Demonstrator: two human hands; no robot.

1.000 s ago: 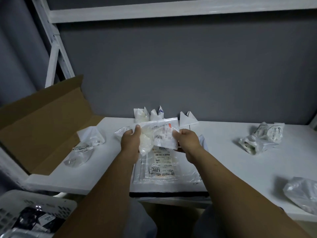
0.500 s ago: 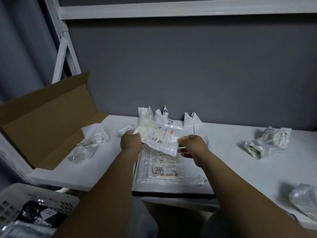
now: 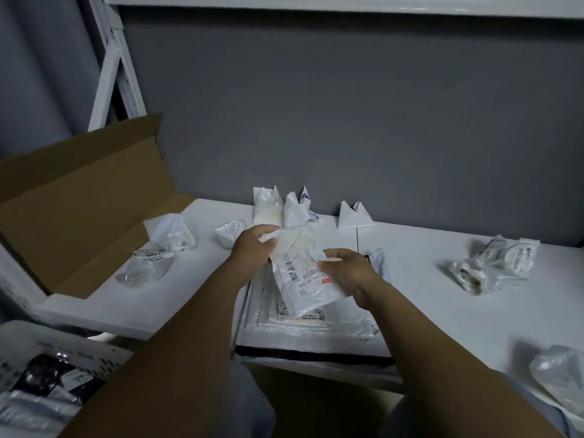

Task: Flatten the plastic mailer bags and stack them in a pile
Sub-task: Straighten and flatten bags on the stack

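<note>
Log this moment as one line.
left hand grips mailer bag | right hand holds bag edge | bag over flat pile

The scene was dim and cool-toned. Light came from the right of the pile of flattened mailer bags [image 3: 347,324]: the crumpled bags [image 3: 496,267] to its right threw soft shadows toward it across the white table [image 3: 426,305]. A faint sheen lay on the pile's plastic. The barcode on the raised mailer bag [image 3: 300,279] above it read clearly; smaller print smeared. The basket [image 3: 63,343] at the pile's lower left was blurred, and the shelf upright [image 3: 115,30] far to its upper left leaned from wide-angle distortion.
</note>
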